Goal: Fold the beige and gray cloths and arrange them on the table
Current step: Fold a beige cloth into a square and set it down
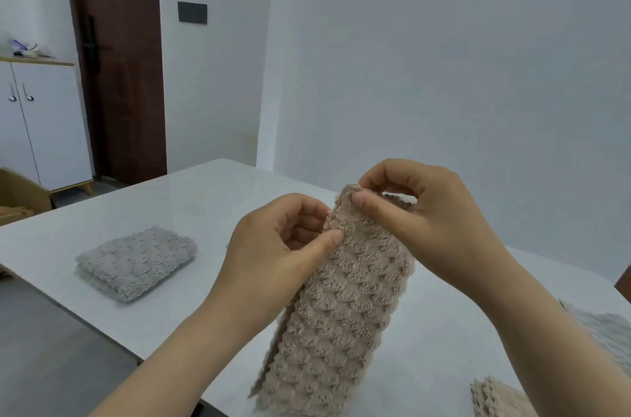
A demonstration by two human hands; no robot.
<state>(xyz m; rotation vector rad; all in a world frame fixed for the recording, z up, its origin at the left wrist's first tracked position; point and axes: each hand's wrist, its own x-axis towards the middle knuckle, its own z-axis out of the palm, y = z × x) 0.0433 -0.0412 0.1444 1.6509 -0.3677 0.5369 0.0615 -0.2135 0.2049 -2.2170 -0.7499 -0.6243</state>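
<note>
Beige cloth (341, 307) hangs upright at six o'clock above the desk (205, 198), folded lengthwise. Left hand (273, 252) and right hand (420, 211) each have their grip clamped on its top edge. A gray cloth (136, 263) lies folded at nine o'clock. I'd judge she's matching corners; next comes folding it in half again and laying it down.

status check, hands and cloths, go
Both hands, left and right, pinching top edge of beige cloth, held up over table. Gray cloth folded, lying left. Nothing in the way.
</note>
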